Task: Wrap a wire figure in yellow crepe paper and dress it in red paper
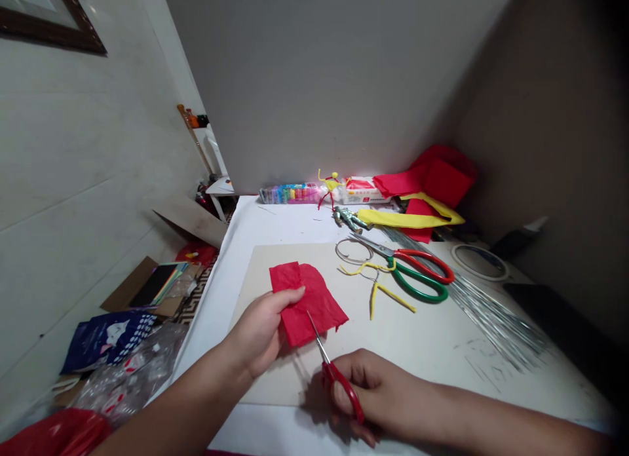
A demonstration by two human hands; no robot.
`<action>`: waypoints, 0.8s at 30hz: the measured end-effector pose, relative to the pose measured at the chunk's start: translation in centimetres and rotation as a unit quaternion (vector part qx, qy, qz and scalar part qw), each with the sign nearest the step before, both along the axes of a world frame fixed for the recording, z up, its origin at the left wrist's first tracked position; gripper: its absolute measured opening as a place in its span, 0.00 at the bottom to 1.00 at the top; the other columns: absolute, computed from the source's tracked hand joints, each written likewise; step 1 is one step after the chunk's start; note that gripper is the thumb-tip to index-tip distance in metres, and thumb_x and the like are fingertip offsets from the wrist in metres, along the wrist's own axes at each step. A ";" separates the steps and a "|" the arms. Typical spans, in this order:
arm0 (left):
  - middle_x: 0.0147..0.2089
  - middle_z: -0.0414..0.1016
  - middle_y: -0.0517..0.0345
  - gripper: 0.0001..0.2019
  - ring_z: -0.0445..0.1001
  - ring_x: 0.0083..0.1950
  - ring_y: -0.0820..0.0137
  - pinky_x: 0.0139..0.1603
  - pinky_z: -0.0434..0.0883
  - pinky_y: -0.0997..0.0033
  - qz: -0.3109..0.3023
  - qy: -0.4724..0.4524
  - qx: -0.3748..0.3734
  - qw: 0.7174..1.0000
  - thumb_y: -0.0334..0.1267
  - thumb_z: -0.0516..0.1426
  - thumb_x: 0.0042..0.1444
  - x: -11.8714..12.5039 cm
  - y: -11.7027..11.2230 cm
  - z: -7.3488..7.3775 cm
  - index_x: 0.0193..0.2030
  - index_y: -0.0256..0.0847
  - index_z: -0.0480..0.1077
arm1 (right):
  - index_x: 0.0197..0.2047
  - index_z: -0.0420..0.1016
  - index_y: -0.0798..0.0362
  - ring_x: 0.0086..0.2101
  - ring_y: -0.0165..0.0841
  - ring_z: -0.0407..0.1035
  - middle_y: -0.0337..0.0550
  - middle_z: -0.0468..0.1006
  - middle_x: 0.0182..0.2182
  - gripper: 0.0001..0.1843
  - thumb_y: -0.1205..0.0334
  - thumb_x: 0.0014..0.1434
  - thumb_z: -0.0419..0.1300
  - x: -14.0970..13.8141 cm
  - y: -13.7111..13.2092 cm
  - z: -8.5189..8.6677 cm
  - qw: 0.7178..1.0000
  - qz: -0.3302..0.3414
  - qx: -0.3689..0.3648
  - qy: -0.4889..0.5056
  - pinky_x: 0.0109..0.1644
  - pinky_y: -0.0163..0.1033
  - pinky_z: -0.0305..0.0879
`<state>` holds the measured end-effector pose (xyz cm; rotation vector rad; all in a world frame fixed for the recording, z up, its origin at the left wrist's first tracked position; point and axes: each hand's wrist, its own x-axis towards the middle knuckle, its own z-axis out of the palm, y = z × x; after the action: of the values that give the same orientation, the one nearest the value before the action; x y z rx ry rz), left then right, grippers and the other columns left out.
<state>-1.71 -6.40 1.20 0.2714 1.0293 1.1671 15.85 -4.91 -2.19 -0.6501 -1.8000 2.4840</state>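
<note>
My left hand [263,328] pinches a folded piece of red crepe paper [317,292] between thumb and fingers, above a grey board. Through the handles of small red scissors [339,384] go the fingers of my right hand [368,390]. The blade tips lie at the lower part of the red paper; I cannot tell whether they are cutting into it. Just right of the paper lies a bent yellow figure [378,282] of wrapped wire. Large scissors [413,269] with one red and one green handle rest beyond it, beside a coil of wire [354,249].
Silvery wires [491,318] and a tape roll [480,262] lie on the right. Along the back are a yellow strip [403,218], red crepe paper [442,174], a pack of coloured sticks [295,193] and a small yellow-and-red figure [331,184]. Plastic bags [142,371] sit left, below the table edge.
</note>
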 end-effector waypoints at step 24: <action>0.43 0.77 0.36 0.15 0.77 0.44 0.56 0.47 0.72 0.59 0.010 0.010 -0.007 1.000 0.33 0.57 0.54 0.2 -0.1 -1.1 0.47 0.27 0.69 | 0.25 0.65 0.57 0.13 0.19 0.51 0.31 0.61 0.12 0.25 0.41 0.53 0.57 -0.3 -0.1 0.2 0.999 -0.034 0.000 -0.017 0.16 0.26 0.46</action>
<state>-1.55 -6.48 0.12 0.2622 1.0598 1.1772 15.55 -5.03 -2.03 -0.7439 -1.7568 2.4444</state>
